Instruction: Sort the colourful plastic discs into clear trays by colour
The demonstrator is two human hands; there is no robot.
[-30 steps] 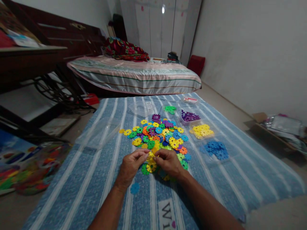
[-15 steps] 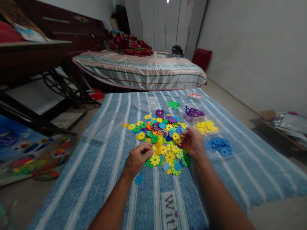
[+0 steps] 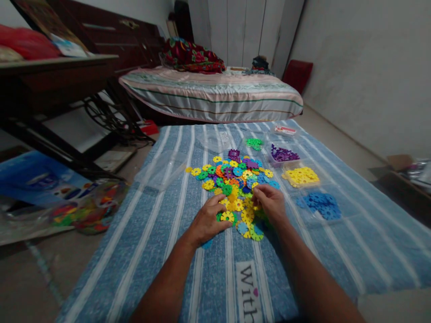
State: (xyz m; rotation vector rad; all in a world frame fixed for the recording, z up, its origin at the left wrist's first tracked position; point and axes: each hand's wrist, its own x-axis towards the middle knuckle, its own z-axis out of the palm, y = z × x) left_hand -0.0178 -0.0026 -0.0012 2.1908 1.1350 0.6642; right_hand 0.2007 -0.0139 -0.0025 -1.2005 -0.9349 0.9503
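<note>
A loose pile of notched plastic flower discs [image 3: 238, 172] in yellow, green, blue, orange and purple lies on the striped cloth. My left hand [image 3: 209, 219] rests at the pile's near left side, thumb and fingers apart around a yellow disc [image 3: 227, 216]. Under that hand a blue disc [image 3: 207, 244] partly shows. My right hand [image 3: 272, 202] is at the pile's right side, thumb and forefinger pinched on what looks like a small yellow disc [image 3: 255, 184]; its other fingers are curled and partly hidden.
To the right stand clear boxes of blue discs [image 3: 321, 205], yellow discs [image 3: 301, 176], purple pieces [image 3: 284, 153] and green pieces [image 3: 254, 143]. A transparent lid [image 3: 161, 170] lies left of the pile. Beyond the cloth is a bed [image 3: 215, 98].
My right hand has closed from loosely curled fingers into a pinch at the pile. My left hand has opened from a pinch and spread around a yellow disc. The view has shifted slightly left.
</note>
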